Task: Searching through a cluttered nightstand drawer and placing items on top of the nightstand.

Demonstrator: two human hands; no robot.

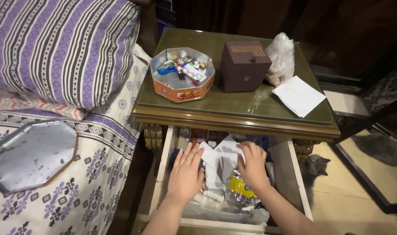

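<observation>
Both my hands reach down into the pulled-out drawer (163, 174) of a wooden bedside table. My left hand (186, 172) lies flat with fingers spread on the things at the drawer's left side. My right hand (252, 163) has its fingers curled over the edge of some white papers (218, 163) in the middle of the drawer. Below the right hand lies a crumpled clear bag with a yellow pack (239, 191). White plastic wrapping (216, 206) fills the drawer's front.
The glass tabletop (233, 102) bears an open octagonal tin (182, 74) of small items, a brown box (244, 65), a white plastic bag (281, 54) and a folded paper (299, 95). The tin's lid (31, 154) lies on the bed by a striped pillow (59, 48). A grey cat (315, 167) sits beside the drawer.
</observation>
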